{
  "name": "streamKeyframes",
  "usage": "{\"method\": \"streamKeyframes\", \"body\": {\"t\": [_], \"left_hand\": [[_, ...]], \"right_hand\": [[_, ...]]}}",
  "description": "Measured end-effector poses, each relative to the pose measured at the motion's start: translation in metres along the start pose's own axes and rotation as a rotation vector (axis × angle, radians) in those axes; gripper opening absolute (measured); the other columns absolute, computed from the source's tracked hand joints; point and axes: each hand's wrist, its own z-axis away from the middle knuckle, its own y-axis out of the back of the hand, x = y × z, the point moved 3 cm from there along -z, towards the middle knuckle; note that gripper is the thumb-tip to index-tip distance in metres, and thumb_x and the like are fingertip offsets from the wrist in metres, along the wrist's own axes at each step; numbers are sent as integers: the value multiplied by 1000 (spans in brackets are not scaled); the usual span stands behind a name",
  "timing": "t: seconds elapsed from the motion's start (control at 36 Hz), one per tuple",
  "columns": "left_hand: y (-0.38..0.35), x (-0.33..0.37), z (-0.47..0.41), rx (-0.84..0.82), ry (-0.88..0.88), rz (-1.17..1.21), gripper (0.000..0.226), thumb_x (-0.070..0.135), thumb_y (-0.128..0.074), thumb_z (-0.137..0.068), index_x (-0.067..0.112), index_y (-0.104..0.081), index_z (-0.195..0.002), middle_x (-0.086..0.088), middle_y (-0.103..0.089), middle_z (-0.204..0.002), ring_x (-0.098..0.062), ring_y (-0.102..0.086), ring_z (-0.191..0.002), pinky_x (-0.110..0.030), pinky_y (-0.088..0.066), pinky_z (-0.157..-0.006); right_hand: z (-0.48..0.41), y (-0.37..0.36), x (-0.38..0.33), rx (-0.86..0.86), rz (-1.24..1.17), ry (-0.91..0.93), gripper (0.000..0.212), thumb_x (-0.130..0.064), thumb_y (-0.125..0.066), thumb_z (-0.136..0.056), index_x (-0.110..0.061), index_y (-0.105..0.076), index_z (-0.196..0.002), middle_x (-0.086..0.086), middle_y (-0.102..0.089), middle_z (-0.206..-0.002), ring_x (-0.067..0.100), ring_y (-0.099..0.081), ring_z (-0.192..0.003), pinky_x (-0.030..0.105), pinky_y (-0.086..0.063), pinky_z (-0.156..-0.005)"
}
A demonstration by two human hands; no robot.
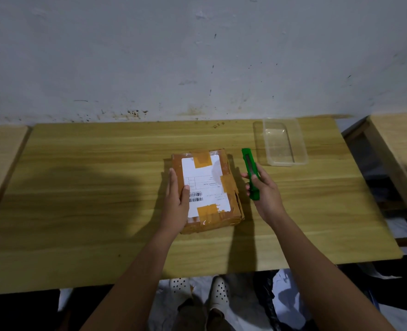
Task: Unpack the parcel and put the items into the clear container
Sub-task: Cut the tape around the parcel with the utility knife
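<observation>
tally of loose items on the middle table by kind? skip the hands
Taped cardboard parcel: 1, under the left hand
Green utility knife: 1, gripped in the right hand
Clear container: 1, empty, far right of the table
Total: 3

White shipping label (206, 185) on taped cardboard parcel (231, 212): two barcodes near left edge, ruled table lines, small printed text too blurred to read. No legible words, brands or numbers elsewhere.
</observation>
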Motion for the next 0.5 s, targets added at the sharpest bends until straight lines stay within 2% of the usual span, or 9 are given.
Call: {"method": "streamKeyframes", "body": {"t": [0.08,0.17,0.19,0.25,0.28,0.33,0.39,0.47,0.5], "left_hand": [[0,3,1,-6,-1,15,60,25,-35,-99,23,0,-148,0,-6,-157,19,-32,-100,7,-36,-56],[0,4,1,-7,0,12,61,26,-35,-99,25,1,-148,1,-5,-157,24,-34,-84,3,-41,-54],[0,3,1,-8,-2,5,61,26,-35,-99,25,0,-148,2,-5,-157,23,-37,-85,3,-41,-55],[2,2,0,-11,-9,-8,61,27,-35,-99,26,1,-148,3,-5,-157,12,-40,-105,3,-42,-62],[3,1,-1,-11,-15,-16,61,28,-35,-99,27,1,-148,3,-4,-157,2,-38,-120,2,-40,-72],[4,0,-4,-12,-27,-51,60,28,-34,-99,25,1,-148,3,-5,-157,-9,-21,-138,1,-25,-88],[6,-2,-9,-36,-33,-74,60,28,-34,-99,24,1,-148,3,-5,-157,-9,-20,-138,4,-20,-86],[9,-5,-18,-88,-65,-106,62,29,-34,-99,26,5,-147,3,-7,-157,-2,-38,-118,-1,-41,-71],[11,-6,-21,-100,-79,-133,63,30,-34,-99,27,6,-147,2,-8,-157,-3,-38,-118,-6,-42,-73]], "right_hand": [[-1,-2,0,-67,-40,-70,57,9,-37,-93,-14,-27,-144,3,-57,-107,9,-44,-71,21,-41,-58],[0,-2,1,-48,80,-47,52,5,-37,-95,-12,-30,-144,-1,-58,-100,8,-44,-69,19,-41,-61],[0,-2,1,-35,112,-32,49,2,-37,-96,-12,-32,-143,-2,-59,-96,7,-44,-67,18,-40,-60],[0,-2,0,-8,162,0,46,-3,-37,-97,-13,-35,-141,-3,-59,-89,7,-43,-64,18,-39,-57],[0,-3,0,-2,180,14,45,-4,-38,-97,-14,-36,-141,-3,-59,-87,6,-44,-63,18,-39,-57],[0,-5,-2,-25,177,31,46,-4,-38,-97,-16,-36,-141,-2,-59,-86,7,-44,-62,18,-39,-56],[1,-7,-4,-49,123,21,46,-3,-38,-97,-18,-34,-141,0,-58,-88,9,-44,-63,20,-39,-58],[0,-7,-6,-23,59,16,47,-6,-37,-98,-19,-32,-143,2,-59,-87,10,-46,-63,21,-39,-58],[-1,-7,-7,-3,65,24,46,-7,-38,-98,-19,-32,-143,2,-60,-86,10,-46,-62,22,-40,-57]]}}
